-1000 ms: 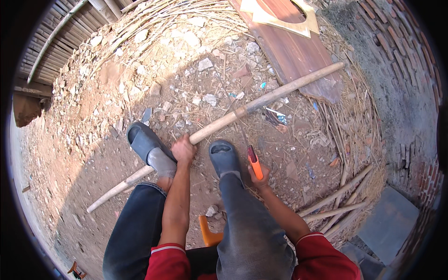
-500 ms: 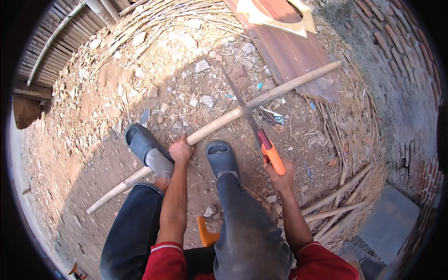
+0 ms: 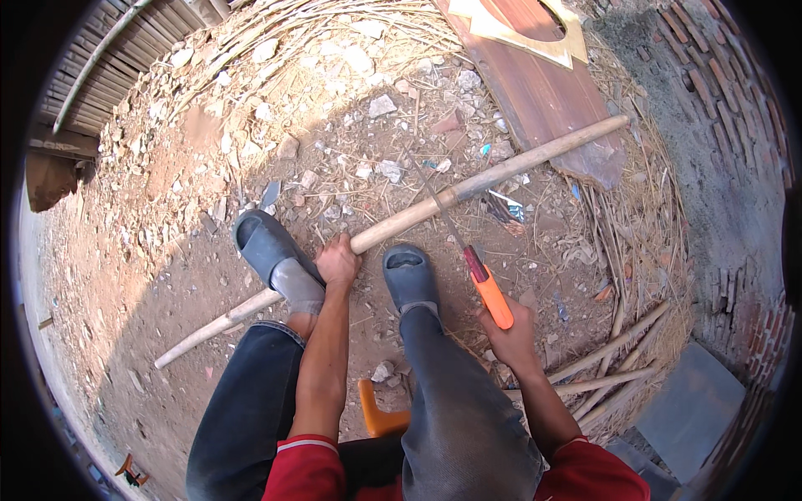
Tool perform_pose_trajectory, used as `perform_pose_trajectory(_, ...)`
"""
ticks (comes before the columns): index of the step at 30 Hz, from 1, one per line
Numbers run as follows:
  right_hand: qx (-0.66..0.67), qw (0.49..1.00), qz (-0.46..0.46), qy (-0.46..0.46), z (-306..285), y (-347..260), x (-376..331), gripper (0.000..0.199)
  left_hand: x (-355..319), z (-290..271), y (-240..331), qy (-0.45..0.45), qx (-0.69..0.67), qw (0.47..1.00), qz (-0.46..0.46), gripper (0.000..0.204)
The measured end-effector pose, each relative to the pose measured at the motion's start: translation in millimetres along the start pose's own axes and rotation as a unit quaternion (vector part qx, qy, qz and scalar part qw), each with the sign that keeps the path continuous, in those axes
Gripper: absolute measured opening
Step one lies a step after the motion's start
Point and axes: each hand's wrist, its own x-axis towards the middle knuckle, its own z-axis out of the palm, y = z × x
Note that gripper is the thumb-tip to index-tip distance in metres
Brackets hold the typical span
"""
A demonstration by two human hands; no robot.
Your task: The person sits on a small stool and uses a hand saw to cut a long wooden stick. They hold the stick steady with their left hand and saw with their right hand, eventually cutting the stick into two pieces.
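Note:
A long wooden pole (image 3: 493,177) lies slantwise across the ground from lower left to upper right. My left hand (image 3: 338,260) is closed around it, just right of my left foot, which covers a stretch of it. In my right hand (image 3: 511,327) is a handsaw (image 3: 491,299) with an orange and dark red handle. Its thin blade crosses the pole right of my left hand, with the tip pointing away from me. Whether the teeth have cut into the wood is too small to tell.
My grey slippers (image 3: 409,275) stand on stony, straw-strewn dirt. The pole's far end rests over a brown board (image 3: 535,100) bearing a pale cut-out panel (image 3: 522,29). A brick wall (image 3: 727,167) rises on the right, near sticks (image 3: 614,338) and a grey sheet (image 3: 692,409). Something orange (image 3: 380,413) is beneath me.
The saw has been drawn back toward me along its stroke, its blade still across the pole. My left hand keeps its hold. The whole view has shifted slightly.

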Motion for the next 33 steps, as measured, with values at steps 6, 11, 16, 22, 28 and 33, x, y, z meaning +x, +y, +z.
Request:
perform_pose_trajectory(6,0.211,0.975,0.074,-0.010,-17.2,1.3,41.4,0.011,4.8,9.1,-5.2,0.018,-0.005,1.000,0.001,0.021)
perform_pose_trajectory(11,-0.003,0.970,-0.221,0.099,9.0,49.2,60.1,0.014,9.2,1.3,1.6,0.017,-0.001,1.000,0.002,0.019)
perform_pose_trajectory(16,0.103,0.987,-0.098,0.078,11.7,32.4,33.8,0.016,6.7,-3.6,-1.3,-0.008,0.007,1.000,-0.006,0.021)
perform_pose_trajectory(22,0.075,0.992,-0.066,0.071,27.7,67.5,15.9,0.013,9.9,-4.0,1.3,-0.002,0.000,1.000,-0.006,0.022)
perform_pose_trajectory(28,0.054,0.993,-0.085,0.066,29.3,55.7,11.7,0.013,9.3,-9.0,3.8,-0.017,0.007,1.000,-0.012,0.022)
perform_pose_trajectory(33,0.034,0.994,-0.076,0.064,25.2,62.0,4.6,0.014,9.1,-7.8,2.9,-0.011,0.006,1.000,-0.002,0.022)
